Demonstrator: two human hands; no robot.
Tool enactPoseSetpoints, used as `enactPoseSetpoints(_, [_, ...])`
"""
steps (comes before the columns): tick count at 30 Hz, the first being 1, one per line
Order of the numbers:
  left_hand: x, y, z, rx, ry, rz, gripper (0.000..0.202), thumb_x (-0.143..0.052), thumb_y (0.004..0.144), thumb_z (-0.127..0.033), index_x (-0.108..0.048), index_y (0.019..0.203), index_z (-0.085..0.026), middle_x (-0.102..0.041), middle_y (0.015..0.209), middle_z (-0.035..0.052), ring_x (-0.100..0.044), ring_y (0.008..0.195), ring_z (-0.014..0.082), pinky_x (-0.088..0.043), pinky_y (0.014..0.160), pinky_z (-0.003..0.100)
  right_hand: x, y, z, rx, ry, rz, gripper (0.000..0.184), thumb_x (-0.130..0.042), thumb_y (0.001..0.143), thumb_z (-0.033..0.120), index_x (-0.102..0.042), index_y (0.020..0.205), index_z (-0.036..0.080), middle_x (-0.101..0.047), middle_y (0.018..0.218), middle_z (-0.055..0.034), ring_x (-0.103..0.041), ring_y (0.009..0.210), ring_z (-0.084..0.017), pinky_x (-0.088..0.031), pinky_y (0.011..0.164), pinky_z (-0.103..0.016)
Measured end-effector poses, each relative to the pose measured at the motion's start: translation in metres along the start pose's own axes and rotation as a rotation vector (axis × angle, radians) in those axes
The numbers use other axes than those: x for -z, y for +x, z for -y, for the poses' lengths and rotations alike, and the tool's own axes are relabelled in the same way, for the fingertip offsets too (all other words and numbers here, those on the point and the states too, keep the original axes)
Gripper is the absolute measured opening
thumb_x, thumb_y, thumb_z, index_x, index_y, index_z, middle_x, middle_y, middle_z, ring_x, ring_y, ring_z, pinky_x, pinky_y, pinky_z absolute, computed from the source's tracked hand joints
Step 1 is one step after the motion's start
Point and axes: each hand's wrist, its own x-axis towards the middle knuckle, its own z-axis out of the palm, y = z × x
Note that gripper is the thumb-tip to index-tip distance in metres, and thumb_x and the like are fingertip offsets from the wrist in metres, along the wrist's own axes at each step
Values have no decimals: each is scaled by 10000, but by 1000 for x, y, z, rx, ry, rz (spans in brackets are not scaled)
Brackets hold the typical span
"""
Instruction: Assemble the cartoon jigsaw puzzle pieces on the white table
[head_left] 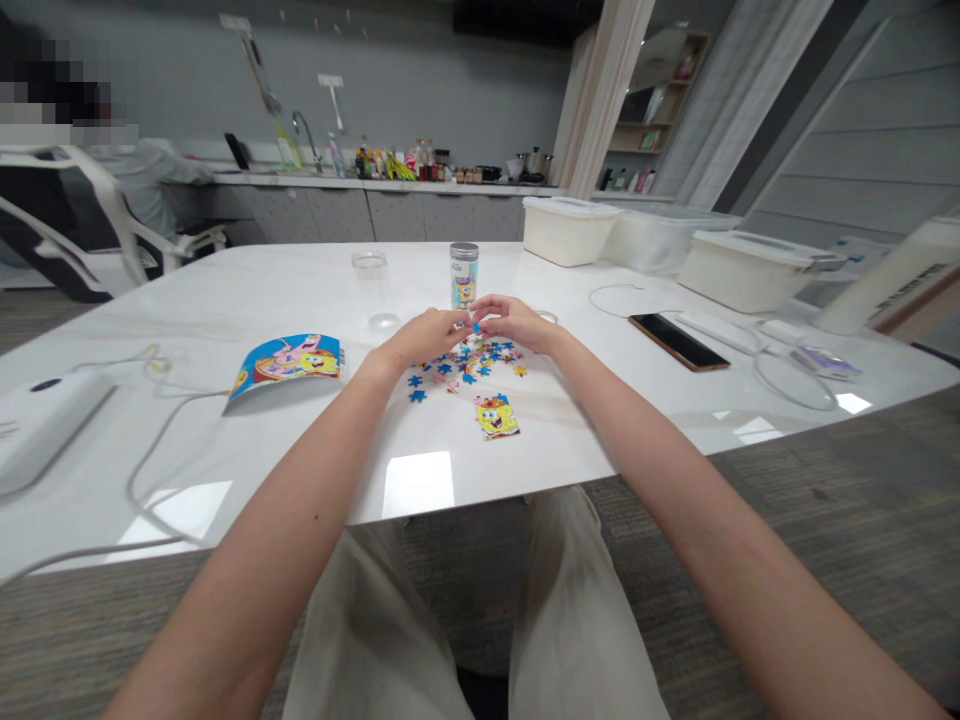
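Over a loose pile of jigsaw puzzle pieces (469,376), my two hands meet fingertip to fingertip. My right hand (516,322) pinches a small blue puzzle piece (477,328) between thumb and fingers. The fingers of my left hand (431,335) are drawn together close beside that piece; whatever they hold is too small to make out. Nearer to me lies a joined section of puzzle (496,417) with a yellow cartoon face. Just behind my hands stands a clear can with a metal lid (464,275). A curled picture sheet (289,370) rests left of my left forearm.
A clear empty container (370,290) stands at the back left. On the right are a phone (679,342), white cables and lidded storage boxes (570,232). A white power strip (52,420) with a cord lies at far left. A person (142,180) sits beyond the table.
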Motion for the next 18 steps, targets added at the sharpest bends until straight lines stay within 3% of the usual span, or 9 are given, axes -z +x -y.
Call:
enactPoseSetpoints(10, [0,0,-1,6,36,-18,298,-424,913,-296,-686,1001,-186,-726,813,69,-638,719,179,-397,666,262,1,1,0,-25,8,-12,225,-735,724,177,-640,928,175,-707,868,-16,-655,743,-105,-550,692,-238])
enactPoseSetpoints(18, [-1,0,1,15,21,-18,285,-452,894,-312,-690,994,-192,-724,765,47,-642,688,160,-406,644,239,-1,0,1,-7,-31,-13,288,-705,667,86,-639,935,171,-685,884,-1,-638,748,-105,-556,675,-235])
